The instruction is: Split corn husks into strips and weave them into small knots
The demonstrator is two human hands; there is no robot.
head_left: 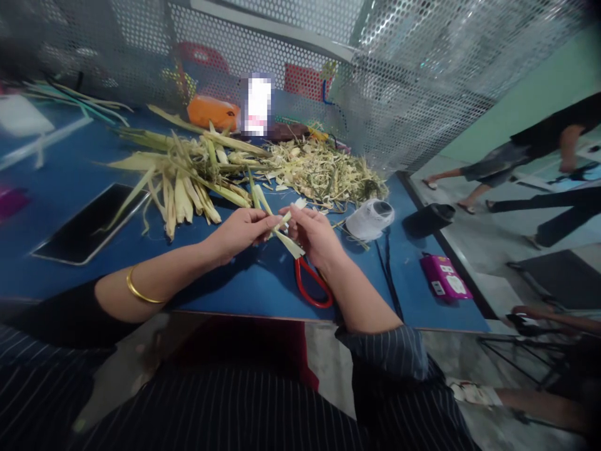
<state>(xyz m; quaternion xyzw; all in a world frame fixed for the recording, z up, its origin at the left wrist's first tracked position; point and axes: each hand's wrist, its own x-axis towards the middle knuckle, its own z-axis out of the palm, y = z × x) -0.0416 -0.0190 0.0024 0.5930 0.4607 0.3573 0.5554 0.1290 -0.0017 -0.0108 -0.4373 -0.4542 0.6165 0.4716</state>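
Pale green strips of corn husk (290, 244) cross between my two hands above the blue table. My left hand (239, 232) pinches them with thumb and fingertips. From the right, my right hand (315, 235) grips the other side, its fingers curled around a folded strip. Below my right hand lies a pair of scissors (315, 299) with red handles; their blades are hidden. A bundle of corn husks (188, 188) spreads just beyond my left hand. Farther back is a heap of shredded husk scraps (323, 169).
A white thread spool (370, 220), a black spool (428, 220) and a purple packet (446, 277) stand to the right. A dark flat panel (91, 224) lies left. Behind are an orange packet (212, 113) and a perforated metal screen (413, 94). People are at the right.
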